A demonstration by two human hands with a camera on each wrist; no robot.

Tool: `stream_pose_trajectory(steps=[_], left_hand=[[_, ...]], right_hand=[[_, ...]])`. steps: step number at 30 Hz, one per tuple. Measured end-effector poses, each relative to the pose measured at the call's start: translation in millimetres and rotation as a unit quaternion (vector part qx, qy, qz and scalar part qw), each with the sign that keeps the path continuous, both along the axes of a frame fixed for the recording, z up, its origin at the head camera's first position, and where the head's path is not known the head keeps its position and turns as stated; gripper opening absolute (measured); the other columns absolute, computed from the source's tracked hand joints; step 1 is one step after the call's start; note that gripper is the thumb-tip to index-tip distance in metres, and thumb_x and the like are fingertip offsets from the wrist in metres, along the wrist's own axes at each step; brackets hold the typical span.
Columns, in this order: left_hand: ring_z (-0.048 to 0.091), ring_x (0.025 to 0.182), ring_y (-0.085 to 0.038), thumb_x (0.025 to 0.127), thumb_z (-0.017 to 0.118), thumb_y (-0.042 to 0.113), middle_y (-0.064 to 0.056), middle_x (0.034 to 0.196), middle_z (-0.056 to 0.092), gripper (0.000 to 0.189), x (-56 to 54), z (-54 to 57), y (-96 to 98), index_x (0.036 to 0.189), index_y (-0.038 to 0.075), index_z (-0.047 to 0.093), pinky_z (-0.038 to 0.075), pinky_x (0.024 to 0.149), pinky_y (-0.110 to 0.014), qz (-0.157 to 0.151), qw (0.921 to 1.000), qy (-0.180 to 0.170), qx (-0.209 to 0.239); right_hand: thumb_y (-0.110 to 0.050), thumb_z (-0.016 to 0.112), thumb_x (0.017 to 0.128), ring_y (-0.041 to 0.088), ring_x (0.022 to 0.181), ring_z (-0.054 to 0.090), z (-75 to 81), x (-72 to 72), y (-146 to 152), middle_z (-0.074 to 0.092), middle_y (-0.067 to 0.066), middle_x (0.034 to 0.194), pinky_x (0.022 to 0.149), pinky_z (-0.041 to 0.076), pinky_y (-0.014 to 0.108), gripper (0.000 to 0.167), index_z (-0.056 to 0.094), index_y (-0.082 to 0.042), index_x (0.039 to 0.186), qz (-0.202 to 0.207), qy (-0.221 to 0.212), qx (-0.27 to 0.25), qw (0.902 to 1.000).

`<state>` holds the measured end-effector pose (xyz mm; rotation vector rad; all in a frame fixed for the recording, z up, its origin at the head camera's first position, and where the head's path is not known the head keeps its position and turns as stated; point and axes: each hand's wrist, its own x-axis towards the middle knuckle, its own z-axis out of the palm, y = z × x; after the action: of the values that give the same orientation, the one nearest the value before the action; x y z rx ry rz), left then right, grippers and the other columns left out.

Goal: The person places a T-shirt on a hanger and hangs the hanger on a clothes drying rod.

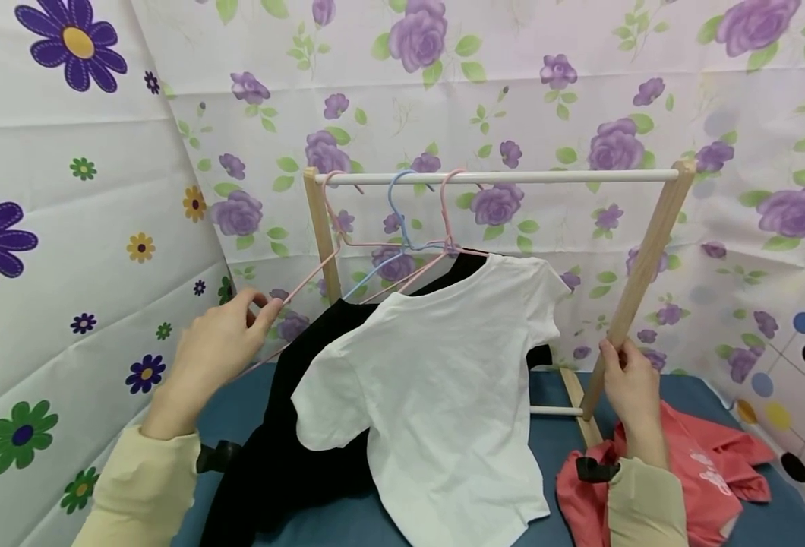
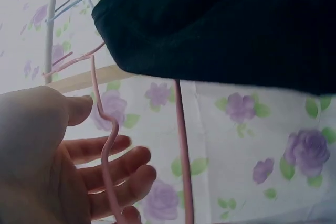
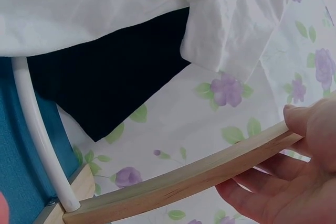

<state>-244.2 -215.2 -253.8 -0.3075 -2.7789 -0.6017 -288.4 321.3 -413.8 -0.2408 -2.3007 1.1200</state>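
My left hand (image 1: 221, 346) is at the sloping arm of a bare pink hanger (image 1: 307, 279), its fingers loosely bent. The left wrist view shows this hanger (image 2: 108, 145) running between thumb and fingers, without a firm grip. My right hand (image 1: 631, 384) holds the wooden side post of a small clothes rack (image 1: 638, 281), thumb on one side and fingers on the other. From the rack's white rod (image 1: 546, 178) also hang a blue hanger (image 1: 394, 199) and another pink hanger (image 1: 446, 205). A white T-shirt (image 1: 437, 380) hangs in front of a black garment (image 1: 307, 365), hiding much of it.
A red garment (image 1: 699, 448) with a white print lies crumpled under my right forearm. The rack stands on a blue surface (image 1: 221, 418). Flower-patterned sheets (image 1: 498, 99) enclose the back and the left side. A lower white bar (image 1: 556, 411) meets the right post's foot.
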Motion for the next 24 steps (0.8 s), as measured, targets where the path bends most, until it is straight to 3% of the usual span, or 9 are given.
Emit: stream_pose_trajectory(steps=[3,7,16,24], left_hand=[[0.055,0.061,-0.021,0.101,0.034,0.059,-0.011,0.089,0.063,0.061,-4.3,-2.3,1.0,0.128,0.008,0.054,0.042,0.051,-0.037,-0.013,0.9981,-0.046,0.038],[0.049,0.056,-0.024,0.102,0.038,0.054,-0.009,0.075,0.056,0.055,-6.9,-6.2,2.2,0.126,0.008,0.056,0.039,0.05,-0.037,-0.035,0.9943,-0.06,0.081],[0.038,0.047,-0.018,0.103,0.05,0.034,-0.001,0.058,0.042,0.033,-4.0,-21.1,7.3,0.09,0.008,0.064,0.028,0.042,-0.03,-0.029,0.9945,0.057,0.083],[0.04,0.048,-0.018,0.103,0.053,0.03,-0.001,0.06,0.045,0.03,-2.9,-23.1,11.2,0.089,0.008,0.066,0.03,0.045,-0.031,-0.026,0.9875,0.123,0.095]], right_hand=[[-0.047,0.04,0.104,0.041,0.098,0.061,-1.2,0.3,0,0.063,0.024,0.115,0.076,0.049,0.054,0.051,0.058,-0.005,0.128,0.001,-0.004,-0.003,1.0],[-0.045,0.04,0.104,0.042,0.1,0.061,-3.7,-0.9,0,0.063,0.025,0.115,0.077,0.049,0.054,0.049,0.059,-0.004,0.124,0.002,-0.001,-0.003,1.0],[-0.044,0.041,0.104,0.043,0.102,0.062,-4.8,-4.6,-1,0.064,0.026,0.116,0.081,0.048,0.057,0.047,0.06,-0.003,0.121,-0.001,0.009,-0.003,1.0],[-0.047,0.039,0.104,0.043,0.101,0.061,-3.4,-3.8,1,0.063,0.026,0.116,0.08,0.048,0.057,0.051,0.059,-0.004,0.122,0.004,0.001,-0.01,0.9999]])
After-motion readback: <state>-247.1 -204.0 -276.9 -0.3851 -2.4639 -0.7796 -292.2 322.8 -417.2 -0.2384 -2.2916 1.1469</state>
